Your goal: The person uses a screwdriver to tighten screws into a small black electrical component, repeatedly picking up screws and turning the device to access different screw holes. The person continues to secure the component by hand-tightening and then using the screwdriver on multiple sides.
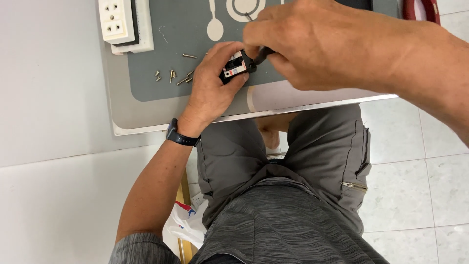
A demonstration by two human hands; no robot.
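1. A small table (128, 124) with a metal edge stands on a white tiled floor (415, 161), in front of the seated person's knees.
2. A grey placemat (161, 73) with pale cutlery shapes printed on it covers most of the tabletop.
3. The person's grey shorts (312, 146) and striped grey shirt (283, 220) fill the near middle of the view.
4. The right hand (312, 46) reaches in from the right, over the far middle of the mat. Its fingers are closed around the dark handle of a screwdriver (261, 55), whose tip end meets the small part; the tip itself is hidden.
5. The left hand (212, 83) rests on the mat near the table's near edge, with a dark watch (180, 136) on its wrist. Its fingers and thumb are curled tight around a small black switch part (236, 66).
6. That switch part has a white and red face and sits just left of the screwdriver, raised slightly off the mat in the left hand's grip.
7. A white wall socket (117, 20) with its back box lies at the far left corner of the table, well apart from both hands.
8. A plastic bag (188, 222) with red and blue print lies on the floor near the person's left side.
9. Several loose screws (172, 75) lie scattered on the mat just left of the left hand.
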